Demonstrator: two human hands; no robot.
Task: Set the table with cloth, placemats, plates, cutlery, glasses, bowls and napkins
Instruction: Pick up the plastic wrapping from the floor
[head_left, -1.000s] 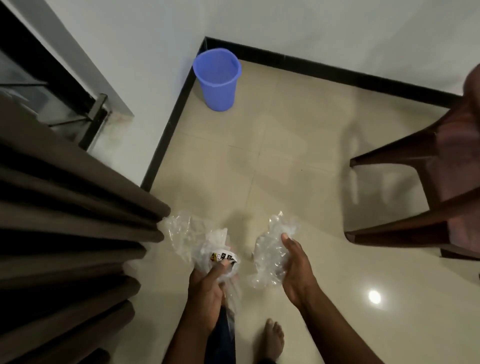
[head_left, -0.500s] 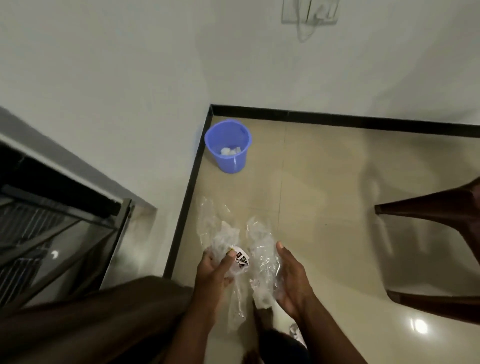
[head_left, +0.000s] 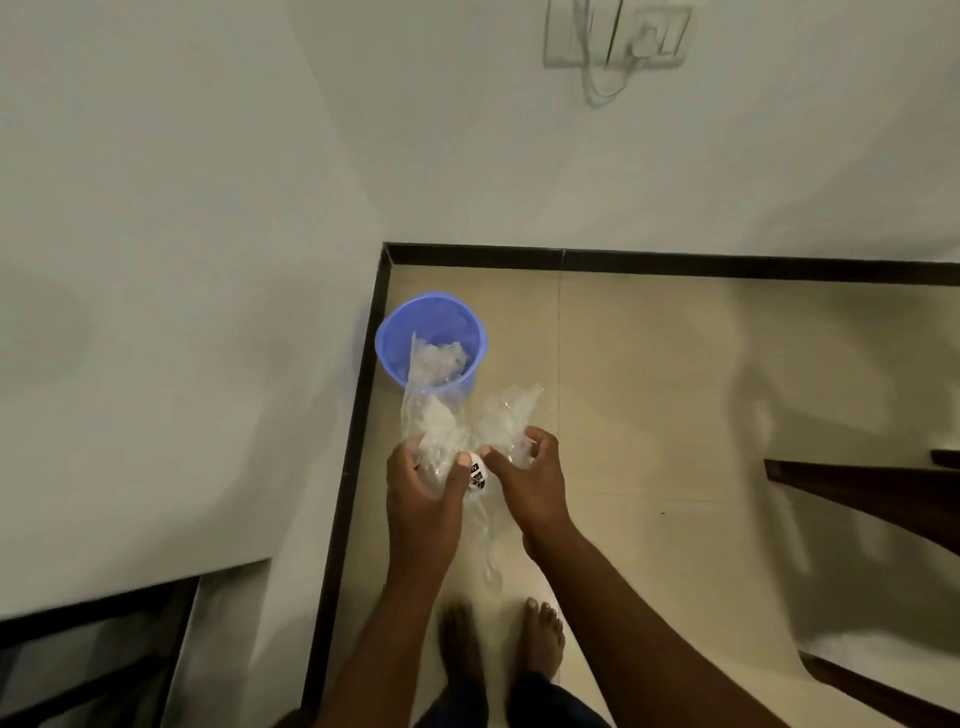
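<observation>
My left hand (head_left: 423, 486) grips a crumpled clear plastic wrapper (head_left: 434, 415) with a small white label (head_left: 476, 474) on it. Beside it my right hand (head_left: 527, 480) grips a second crumpled clear wrapper (head_left: 506, 418). Both hands are held close together above the beige tiled floor, just in front of a blue plastic bucket (head_left: 390, 345) that stands in the corner of the room. Some crumpled clear plastic lies inside the bucket. The upper end of the left wrapper overlaps the bucket's front wall.
White walls with a black skirting (head_left: 675, 262) meet at the corner behind the bucket. Dark wooden chair legs (head_left: 852, 486) reach in from the right. A window frame (head_left: 88, 654) is at the lower left. My bare feet (head_left: 543, 639) stand on the tiles below the hands.
I have stepped closer to the bucket, which now sits right before my hands. The two hands have come together, both still holding their wrappers.
</observation>
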